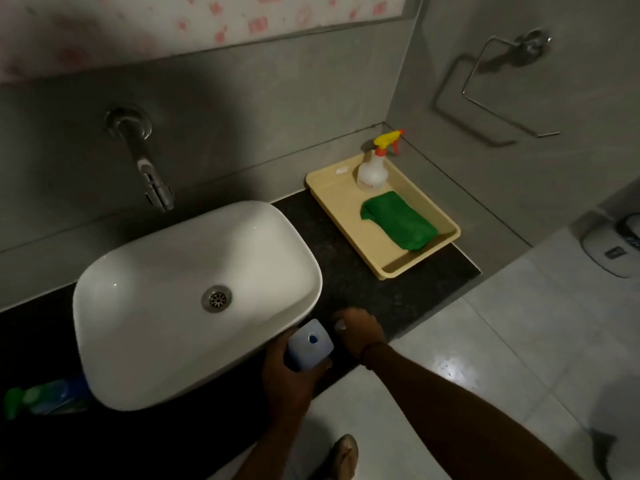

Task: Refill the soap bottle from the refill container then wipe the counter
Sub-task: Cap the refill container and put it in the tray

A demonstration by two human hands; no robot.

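Left hand [284, 372] grips the uncapped blue bottle [310, 344] against the basin [166, 271], right hand [360, 329] pinches something small, and at two o'clock a tray [349, 216] carries sprayer [373, 169] and green cloth [398, 220].

Basin [166, 271]: glossy white ceramic, smooth. Drain [216, 298] and tap [152, 178]: shiny metal. Surface [363, 289]: dark speckled stone, dull sheen. Tray [367, 244]: matt cream plastic. Cloth [398, 220]: green, soft, fuzzy. Spray bottle [372, 173]: translucent plastic, yellow plastic trigger. Soap bottle [310, 342]: smooth pale-blue plastic. Towel ring [498, 88]: polished metal. Floor [502, 341]: glossy tile.
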